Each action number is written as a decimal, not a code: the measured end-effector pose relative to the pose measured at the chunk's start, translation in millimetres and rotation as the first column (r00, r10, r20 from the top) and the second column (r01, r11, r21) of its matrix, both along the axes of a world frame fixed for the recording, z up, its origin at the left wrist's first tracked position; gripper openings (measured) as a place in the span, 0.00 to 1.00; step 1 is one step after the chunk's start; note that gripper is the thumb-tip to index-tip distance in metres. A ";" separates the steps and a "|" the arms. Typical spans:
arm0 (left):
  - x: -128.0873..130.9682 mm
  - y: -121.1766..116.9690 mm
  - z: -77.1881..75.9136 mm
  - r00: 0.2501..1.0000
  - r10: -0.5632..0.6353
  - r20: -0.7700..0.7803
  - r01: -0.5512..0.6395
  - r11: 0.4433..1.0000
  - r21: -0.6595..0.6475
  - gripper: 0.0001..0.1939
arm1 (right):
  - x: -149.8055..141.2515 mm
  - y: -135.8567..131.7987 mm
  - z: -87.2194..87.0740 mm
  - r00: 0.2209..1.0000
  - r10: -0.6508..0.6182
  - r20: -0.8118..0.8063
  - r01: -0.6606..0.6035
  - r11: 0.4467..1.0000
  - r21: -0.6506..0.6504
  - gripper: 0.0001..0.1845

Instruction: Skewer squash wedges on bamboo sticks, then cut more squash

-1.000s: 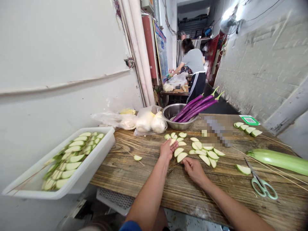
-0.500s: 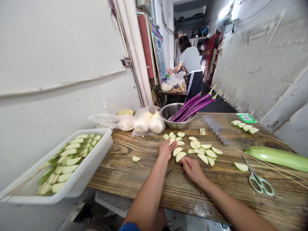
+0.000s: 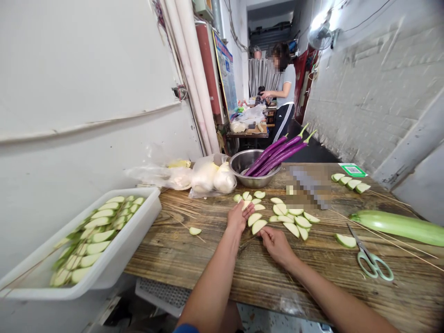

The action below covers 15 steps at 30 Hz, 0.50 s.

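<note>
My left hand (image 3: 237,218), palm turned up, has its fingers curled round a pale green-edged zucchini slice (image 3: 246,204). My right hand (image 3: 274,241) is closed in a pinch at the lower end of another zucchini slice (image 3: 259,226); what lies between its fingertips is too small to make out. One more slice (image 3: 254,219) sits between the two hands, in line with the others. Beyond the left hand lie several loose slices (image 3: 258,207), and a larger group of slices (image 3: 293,221) spreads to the right of the hands.
On the left, a white tub (image 3: 152,203) holds skewered slices. Wooden skewers (image 3: 180,203), bagged white items (image 3: 204,178) and a metal bowl (image 3: 239,173) of eggplants (image 3: 277,155) stand behind. Rightward lie a pixelated long grey object (image 3: 308,187), scissors (image 3: 373,263) and a whole zucchini (image 3: 398,226). A co-worker (image 3: 286,88) stands beyond.
My hands and the slices hold nearly the same positions, with a slight shift of the view. The co-worker in the background has straightened up from bending over the far table.
</note>
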<state>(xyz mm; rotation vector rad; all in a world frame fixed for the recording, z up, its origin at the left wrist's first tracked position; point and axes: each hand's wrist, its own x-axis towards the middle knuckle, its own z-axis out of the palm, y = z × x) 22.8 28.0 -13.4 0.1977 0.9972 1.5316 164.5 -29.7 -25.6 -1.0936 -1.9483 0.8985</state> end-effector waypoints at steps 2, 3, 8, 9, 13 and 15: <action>-0.7 1.2 -2.4 1.000 0.008 -0.013 -0.008 1.000 0.009 0.08 | -0.1 0.0 0.7 1.000 0.004 0.001 -0.004 1.000 0.005 0.16; -0.9 1.7 -3.6 1.000 0.012 -0.019 -0.012 1.000 0.013 0.08 | -0.2 -0.1 1.0 1.000 0.005 0.002 -0.005 1.000 0.006 0.16; -0.1 1.7 -4.4 0.997 0.039 -0.068 -0.037 0.999 0.022 0.07 | -0.4 -0.6 0.6 1.000 0.012 -0.009 -0.012 1.000 -0.008 0.15; 0.1 1.3 -3.4 0.996 0.042 -0.075 -0.041 0.999 0.017 0.06 | -0.3 -0.6 0.1 1.000 0.013 -0.009 -0.013 1.000 -0.010 0.15; -0.9 -0.2 1.9 0.993 0.062 -0.104 -0.063 0.998 -0.005 0.06 | 0.4 -0.4 -1.9 1.000 0.020 0.005 -0.020 1.000 0.001 0.15; -2.5 -0.5 3.8 0.990 0.089 -0.107 -0.089 0.996 0.004 0.05 | 0.6 -0.4 -2.3 0.999 0.032 0.009 -0.032 0.999 0.008 0.16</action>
